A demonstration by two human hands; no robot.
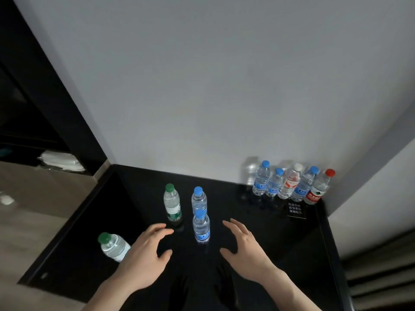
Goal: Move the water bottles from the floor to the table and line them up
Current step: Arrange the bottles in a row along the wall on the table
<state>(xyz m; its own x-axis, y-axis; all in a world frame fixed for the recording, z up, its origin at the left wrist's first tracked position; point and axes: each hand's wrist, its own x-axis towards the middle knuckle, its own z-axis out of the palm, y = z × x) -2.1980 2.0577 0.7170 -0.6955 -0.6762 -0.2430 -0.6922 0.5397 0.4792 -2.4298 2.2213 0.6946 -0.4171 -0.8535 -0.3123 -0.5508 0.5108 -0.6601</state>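
Note:
A black table [258,232] holds several water bottles. A blue-capped bottle [201,227] stands between my hands, with a second blue-capped one [199,199] right behind it and a green-capped one [172,203] to their left. Another green-capped bottle [114,245] stands near the table's left edge, partly hidden by my left hand [146,252]. My left hand and my right hand [246,245] hover open on either side of the near blue-capped bottle, touching nothing. A row of several bottles [292,184] lines the wall at the back right.
A small black card with white text [297,211] lies in front of the row. A grey wall bounds the table at the back and right. A dark cabinet with white folded items [61,161] stands to the left, above a wood-look floor [33,221].

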